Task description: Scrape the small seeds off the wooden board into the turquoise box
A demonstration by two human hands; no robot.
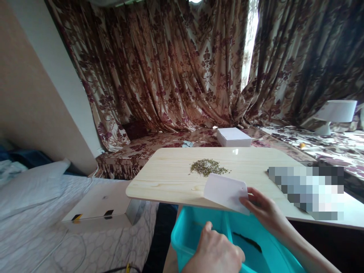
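Note:
My right hand [265,208] pinches the right end of a thin white plastic scraper [226,189], with its thumb and fingers on either side. The scraper is tilted over the front part of the pale wooden tabletop [162,176], its far edge near a loose pile of small green and whitish grains [206,167]. Below the table edge, my left hand [216,250] is closed over the middle divider of a turquoise bin [196,216]; its fingertips are partly hidden. A dark elongated strip [247,242] shows inside the bin's right compartment.
A blurred-out object [307,193] lies on the table's right side. Behind the table sits a white box [233,136]. To the left, a pale flat case [99,201] rests on the bed [113,246], with cables nearby. A lamp [338,113] stands far right.

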